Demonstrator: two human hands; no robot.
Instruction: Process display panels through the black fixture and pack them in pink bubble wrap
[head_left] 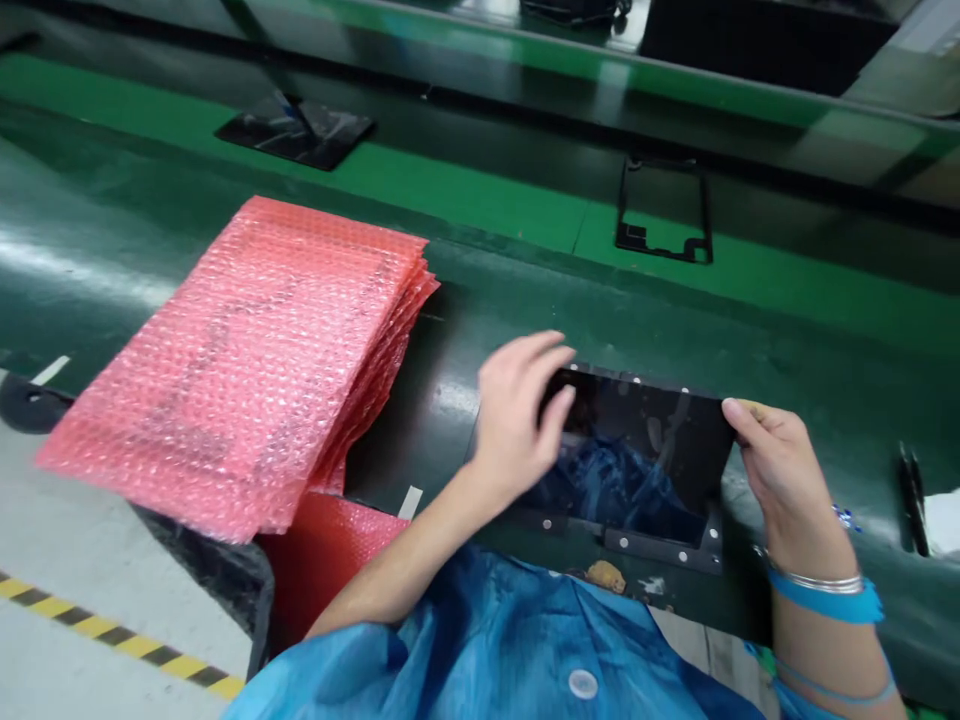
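A flat black glossy panel (637, 455) lies before me on the dark green work surface, with small round silvery spots along its dark border. My right hand (784, 465) pinches its far right corner between thumb and fingers. Over the panel's left end is my left hand (521, 415), thumb and fingers apart and curved; whether it touches the panel I cannot tell. To the left of that hand, a stack of pink bubble-wrap bags (262, 330) rests on the bench, its near end reaching past the edge. Dark outlines show through the top bag.
A thin black frame (664, 250) lies on the green strip (510, 215) farther back, and a dark stand base (296, 132) is at back left. Pens (913, 500) lie at far right. Below the stack are more pink wrap (330, 550) and a black liner (214, 565).
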